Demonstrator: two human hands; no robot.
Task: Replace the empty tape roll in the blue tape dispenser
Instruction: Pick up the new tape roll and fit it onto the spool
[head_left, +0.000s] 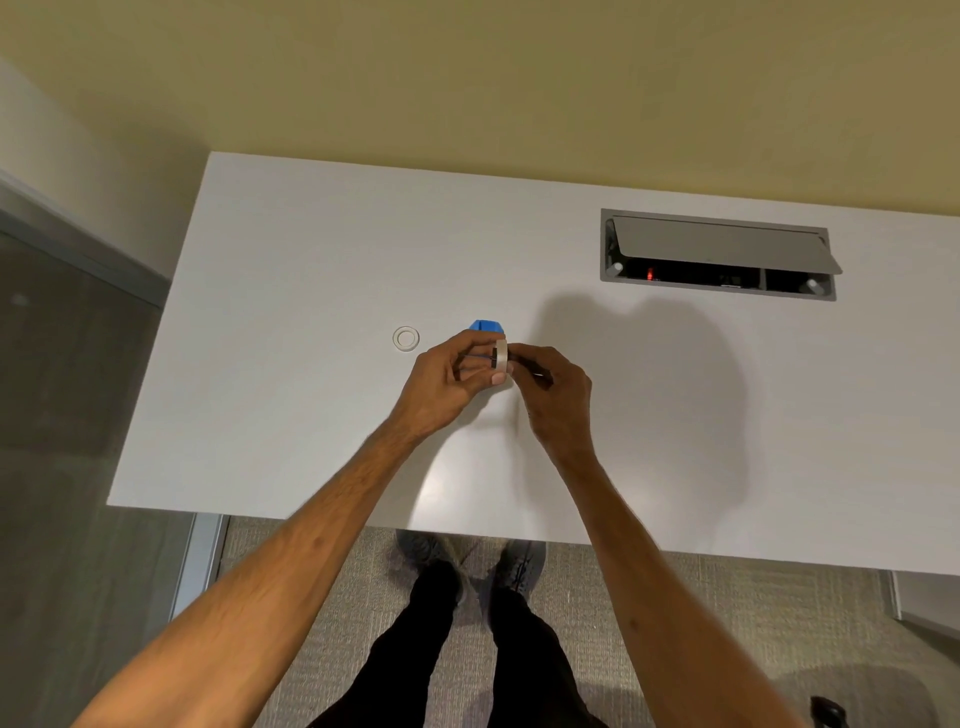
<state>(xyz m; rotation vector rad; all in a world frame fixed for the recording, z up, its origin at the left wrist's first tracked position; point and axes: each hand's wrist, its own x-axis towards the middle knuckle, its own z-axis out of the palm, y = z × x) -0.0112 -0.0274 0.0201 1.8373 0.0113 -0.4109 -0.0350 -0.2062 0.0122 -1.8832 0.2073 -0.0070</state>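
Both hands' fingers (496, 379) closed around upright tape roll (500, 356), blue dispenser (485, 326) just behind.

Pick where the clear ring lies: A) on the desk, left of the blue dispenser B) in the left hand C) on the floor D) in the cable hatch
A: the ring lies flat on the desk, left of the dispenser, untouched by either hand.

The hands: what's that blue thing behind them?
A blue tape dispenser on the white desk. Only its top shows; the left hand, right hand and the tape roll they hold cover the rest.
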